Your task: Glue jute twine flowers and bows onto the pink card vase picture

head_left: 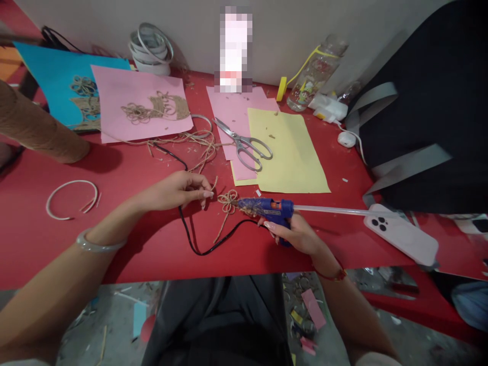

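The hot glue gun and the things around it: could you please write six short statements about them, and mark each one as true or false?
1. The right hand holds the hot glue gun. True.
2. The hot glue gun is mainly yellow. False: it is mainly blue.
3. A glue stick sticks out of the back of the hot glue gun. True.
4. The scissors lie on the blue sheet. False: they lie across a pink sheet and a yellow sheet.
5. The hot glue gun points toward the looped twine flower. True.
6. The left hand also grips the hot glue gun. False: it is apart from it, on the other side of the looped twine flower.
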Motion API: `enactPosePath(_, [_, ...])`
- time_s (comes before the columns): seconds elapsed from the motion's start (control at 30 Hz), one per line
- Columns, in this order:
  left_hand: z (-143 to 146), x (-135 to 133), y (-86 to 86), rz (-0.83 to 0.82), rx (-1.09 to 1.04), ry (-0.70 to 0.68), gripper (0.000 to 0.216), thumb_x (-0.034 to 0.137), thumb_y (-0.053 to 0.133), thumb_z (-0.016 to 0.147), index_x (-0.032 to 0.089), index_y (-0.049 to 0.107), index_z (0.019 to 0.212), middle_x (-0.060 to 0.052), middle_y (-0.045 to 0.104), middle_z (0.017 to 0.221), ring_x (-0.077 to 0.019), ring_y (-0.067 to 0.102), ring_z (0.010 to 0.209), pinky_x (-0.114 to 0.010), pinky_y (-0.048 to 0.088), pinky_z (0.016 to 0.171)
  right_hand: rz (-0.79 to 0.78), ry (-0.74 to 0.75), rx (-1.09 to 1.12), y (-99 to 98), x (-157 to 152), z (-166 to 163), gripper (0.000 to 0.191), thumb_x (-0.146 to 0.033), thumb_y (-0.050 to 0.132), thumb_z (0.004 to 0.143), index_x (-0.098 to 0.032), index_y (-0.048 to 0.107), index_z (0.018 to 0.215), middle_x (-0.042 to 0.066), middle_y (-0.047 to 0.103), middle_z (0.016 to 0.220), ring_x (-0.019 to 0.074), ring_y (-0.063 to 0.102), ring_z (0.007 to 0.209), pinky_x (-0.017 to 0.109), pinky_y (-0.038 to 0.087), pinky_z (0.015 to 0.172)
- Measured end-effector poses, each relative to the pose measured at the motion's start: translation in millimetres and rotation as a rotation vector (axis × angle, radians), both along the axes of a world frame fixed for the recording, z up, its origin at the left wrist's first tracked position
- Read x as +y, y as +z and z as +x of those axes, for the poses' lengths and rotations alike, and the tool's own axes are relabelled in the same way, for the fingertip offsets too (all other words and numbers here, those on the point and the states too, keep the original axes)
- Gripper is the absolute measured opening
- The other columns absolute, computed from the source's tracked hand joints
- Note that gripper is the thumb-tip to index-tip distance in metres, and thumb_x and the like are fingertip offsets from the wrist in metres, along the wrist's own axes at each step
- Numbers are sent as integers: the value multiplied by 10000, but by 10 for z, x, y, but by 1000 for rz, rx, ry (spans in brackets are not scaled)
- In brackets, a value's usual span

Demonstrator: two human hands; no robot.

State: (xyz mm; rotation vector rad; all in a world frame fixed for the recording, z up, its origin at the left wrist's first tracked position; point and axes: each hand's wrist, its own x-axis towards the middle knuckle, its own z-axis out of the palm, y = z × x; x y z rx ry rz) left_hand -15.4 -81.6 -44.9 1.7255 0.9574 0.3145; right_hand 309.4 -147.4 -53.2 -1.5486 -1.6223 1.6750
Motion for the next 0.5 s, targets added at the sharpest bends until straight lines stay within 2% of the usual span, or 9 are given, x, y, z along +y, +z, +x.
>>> enactPosePath(0.13, [-5,-2,0,-7,6,4,382,513,571,976,162,695,888,-54,747,830,-156,651,767,-256,469,722,15,15,-27,-6,-7,23,441,-557,664,835,-162,710,1024,61,694,822,133,533,577,261,440,524])
enactPosePath(0.3, [-7,-1,2,-17,-7,8,381,514,588,965,159,700,888,-62,748,833,-158,648,763,-258,470,716,-6,22,-34,-4,-13,55,445,-570,666,827,-156,712,984,73,699,831,126,517,555,267,443,514])
enactPosePath(0.5, [6,-1,12,-8,-7,-1,379,502,575,975,154,689,876,-53,740,813,-149,640,745,-251,467,711,-7,-79,28,13,-19,71,423,-534,706,780,-138,712,928,13,606,623,127,511,493,269,449,486])
